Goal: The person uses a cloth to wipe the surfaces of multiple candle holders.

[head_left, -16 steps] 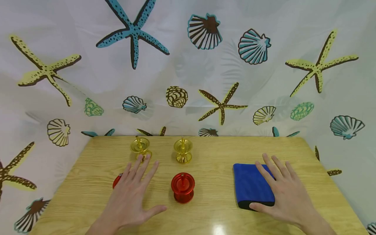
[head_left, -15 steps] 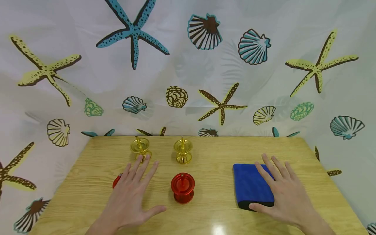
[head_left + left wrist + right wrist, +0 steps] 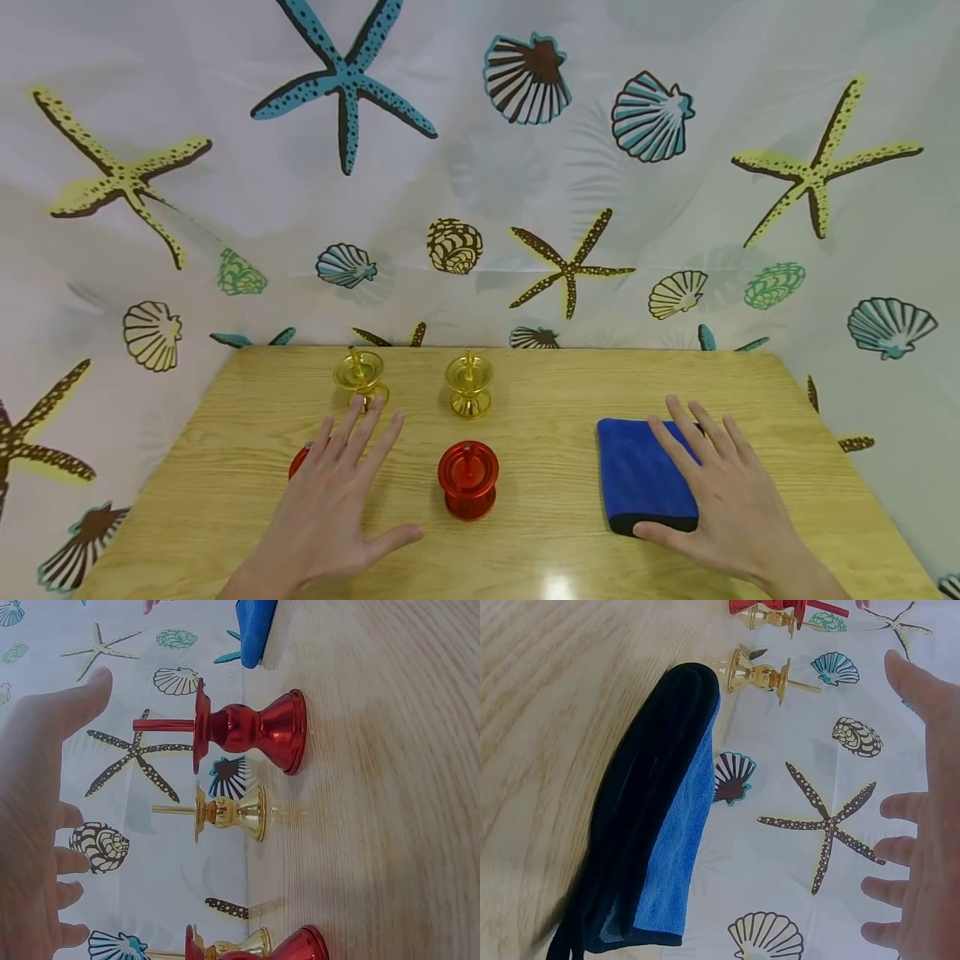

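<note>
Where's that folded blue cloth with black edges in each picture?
Head: the folded blue fabric cloth with black edges lies right of centre, partly hidden by the right hand.
Left wrist: cloth at top middle.
Right wrist: cloth big, left of centre.
Shared landmark: metallic gold spike-topped stand nearest the cloth.

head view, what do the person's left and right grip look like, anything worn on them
The left grip and the right grip are both bare human hands, each with four fingers and a thumb. No glove, ring or sleeve shows on either.
</note>
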